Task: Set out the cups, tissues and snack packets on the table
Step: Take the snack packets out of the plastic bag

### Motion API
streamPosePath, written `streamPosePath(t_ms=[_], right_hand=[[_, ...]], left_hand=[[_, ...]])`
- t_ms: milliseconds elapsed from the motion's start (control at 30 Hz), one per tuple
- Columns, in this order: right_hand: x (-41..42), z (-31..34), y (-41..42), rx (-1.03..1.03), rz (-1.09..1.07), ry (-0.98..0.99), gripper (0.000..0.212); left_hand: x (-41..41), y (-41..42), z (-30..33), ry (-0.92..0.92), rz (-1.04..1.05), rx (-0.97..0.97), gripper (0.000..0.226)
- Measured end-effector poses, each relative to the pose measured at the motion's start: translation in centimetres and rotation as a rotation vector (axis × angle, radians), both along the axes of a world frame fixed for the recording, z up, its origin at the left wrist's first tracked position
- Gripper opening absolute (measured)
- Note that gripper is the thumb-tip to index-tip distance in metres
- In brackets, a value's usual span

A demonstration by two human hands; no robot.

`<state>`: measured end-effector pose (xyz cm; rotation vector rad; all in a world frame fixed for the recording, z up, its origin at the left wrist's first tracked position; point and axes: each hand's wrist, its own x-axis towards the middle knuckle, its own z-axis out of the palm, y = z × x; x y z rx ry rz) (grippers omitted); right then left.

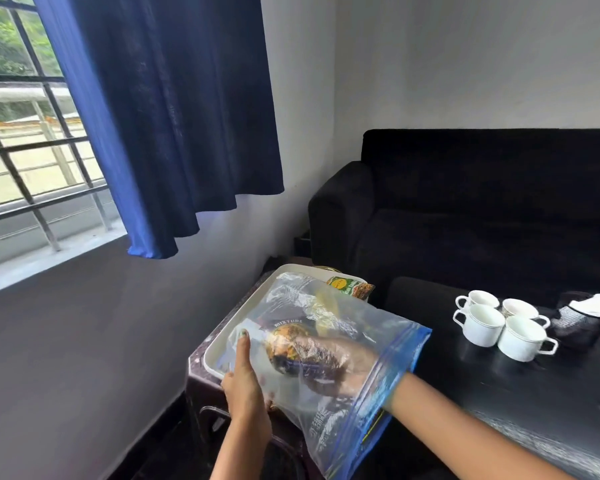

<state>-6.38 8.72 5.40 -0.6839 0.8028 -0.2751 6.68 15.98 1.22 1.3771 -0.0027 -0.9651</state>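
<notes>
We hold the clear zip-top bag [326, 358] over the white tray [222, 337], which sits on a dark stand just beside the left end of the desk [534, 393]. Our right hand [329, 362] is inside the bag through its blue-striped mouth and appears to be curled round the snack packet [291, 341] printed "MIXTURE". Our left hand [245, 379] steadies the bag from outside: the thumb lies straight along the film, while the remaining fingers are hidden underneath, so we cannot tell whether they pinch the film.

Handling, in our judgement: the bag is thin, soft film, light and slippery, and it will collapse or follow the packet unless held at the mouth. The packet is likely light and crushable; we should take it round its middle without squeezing hard.

The packet is dark with an orange-yellow picture, seen through wrinkled, glare-streaked film. A second, green and yellow packet [349, 287] lies at the tray's far corner.

On the desk, four white cups [499, 323] stand clustered near the far edge, with white tissues [596, 303] in a dark holder just beside them.
</notes>
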Motion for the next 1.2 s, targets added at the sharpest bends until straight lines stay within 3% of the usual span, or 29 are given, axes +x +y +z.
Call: streamPosePath(t_ms=[67, 133, 267, 433, 567, 767, 867, 1100, 1200], right_hand=[[-1.9, -2.3, 0.1, -0.094, 0.127, -0.004, 0.02], [-1.6, -2.5, -0.3, -0.172, 0.079, 0.003, 0.019], [-2.3, -3.3, 0.2, -0.232, 0.076, -0.065, 0.018], [-5.5, -2.9, 0.2, -0.214, 0.074, -0.05, 0.045], [-7.3, -1.5, 1.0, -0.295, 0.161, 0.115, 0.029], [-9.4, -0.5, 0.4, -0.337, 0.128, 0.213, 0.059], [-9.5, -0.8, -0.3, -0.368, 0.101, 0.29, 0.067], [-5.5, -1.5, -1.4, -0.49, 0.096, 0.458, 0.042], [-2.6, -1.2, -1.6, -0.61, 0.16, 0.514, 0.052]], left_hand=[[0.2, 0.1, 0.0, 0.054, -0.086, -0.031, 0.085], [0.2, 0.2, 0.3, 0.072, -0.176, -0.04, 0.077], [0.0, 0.3, 0.3, 0.084, -0.283, -0.034, 0.04], [1.4, 0.3, 0.1, 0.197, -0.088, -0.184, 0.051], [3.7, 0.7, 0.6, 0.203, 0.141, -0.309, 0.044], [6.9, 2.7, 1.7, 0.264, 0.336, -0.468, 0.029], [8.9, 3.5, 1.7, 0.387, 0.51, -0.483, 0.047], [8.5, 3.3, 1.8, 0.522, 0.537, -0.574, 0.049], [8.2, 3.1, 1.8, 0.513, 0.507, -0.586, 0.046]])
